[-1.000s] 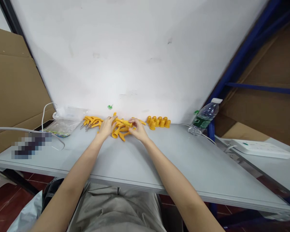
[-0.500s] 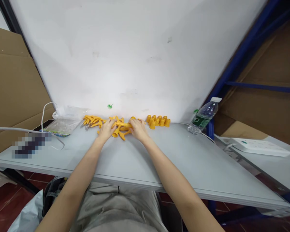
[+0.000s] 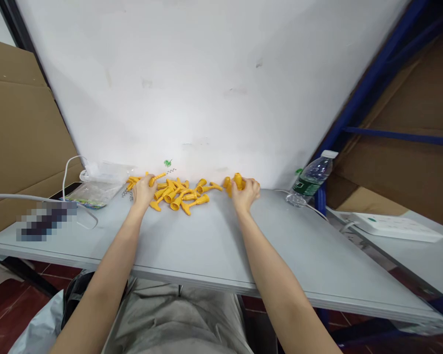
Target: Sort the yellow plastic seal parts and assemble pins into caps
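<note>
My left hand is closed on the yellow handle of a corkscrew, whose metal spiral points right, toward the wall. Under and left of that hand lie more yellow corkscrew handles with metal spirals. Farther right, my right hand is closed round a yellow cone-shaped cap, among upright caps that it partly hides. Between the hands spreads a loose pile of yellow handles and caps, some fitted together.
A grey table meets a white wall panel. A water bottle leans at the right, near a blue frame and a white power strip. Plastic bags, a white cable and a blurred-out dark object lie at the left.
Both hands have left the middle pile and moved apart. The left has gone left and now holds a corkscrew. The right has gone right to the caps and grips one.
</note>
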The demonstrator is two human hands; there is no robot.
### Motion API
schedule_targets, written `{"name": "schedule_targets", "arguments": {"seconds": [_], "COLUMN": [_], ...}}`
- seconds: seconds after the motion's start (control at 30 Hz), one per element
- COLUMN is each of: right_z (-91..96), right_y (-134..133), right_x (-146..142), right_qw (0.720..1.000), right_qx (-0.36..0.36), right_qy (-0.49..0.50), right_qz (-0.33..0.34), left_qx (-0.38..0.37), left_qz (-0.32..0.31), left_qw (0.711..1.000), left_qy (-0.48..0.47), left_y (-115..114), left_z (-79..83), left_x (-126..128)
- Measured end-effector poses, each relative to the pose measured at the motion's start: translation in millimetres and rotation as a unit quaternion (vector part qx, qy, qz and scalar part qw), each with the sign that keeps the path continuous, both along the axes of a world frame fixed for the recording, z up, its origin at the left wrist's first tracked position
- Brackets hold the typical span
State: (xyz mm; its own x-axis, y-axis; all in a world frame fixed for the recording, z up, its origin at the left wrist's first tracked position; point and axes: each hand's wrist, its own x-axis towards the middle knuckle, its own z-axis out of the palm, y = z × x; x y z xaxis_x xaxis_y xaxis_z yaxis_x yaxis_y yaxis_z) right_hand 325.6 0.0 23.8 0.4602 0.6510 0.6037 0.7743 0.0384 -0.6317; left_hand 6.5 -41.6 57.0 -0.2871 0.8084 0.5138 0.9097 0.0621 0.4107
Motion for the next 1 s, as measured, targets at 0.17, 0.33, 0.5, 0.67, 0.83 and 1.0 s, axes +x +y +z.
{"name": "schedule_targets", "arguments": {"seconds": [0.17, 0.33, 0.5, 0.67, 0.83, 1.0], "right_z": [-24.8, -45.4, -44.6, -38.2, -34.1, -32.7], "right_y": [13, 29, 29, 20, 15, 15], "right_x": [34, 45, 44, 40, 36, 37], "right_qw": [0.985, 0.98, 0.971, 0.97, 0.966, 0.965], "right_qx": [-0.095, -0.149, -0.218, -0.224, -0.243, -0.249], "right_qy": [0.117, 0.122, 0.089, 0.085, 0.073, 0.076], "right_qz": [-0.079, -0.057, -0.034, -0.034, -0.045, -0.031], "left_qx": [-0.044, -0.099, -0.149, -0.171, -0.154, -0.147], "left_qz": [0.023, -0.017, -0.068, -0.108, -0.139, -0.158], "left_qw": [0.998, 0.987, 0.965, 0.951, 0.946, 0.949], "left_qy": [0.047, 0.126, 0.207, 0.235, 0.247, 0.231], "left_y": [17, 34, 48, 61, 66, 63], "left_z": [14.8, 17.0, 2.3, -16.3, -26.2, -32.1], "left_x": [-26, -58, -85, -98, -102, -103]}}
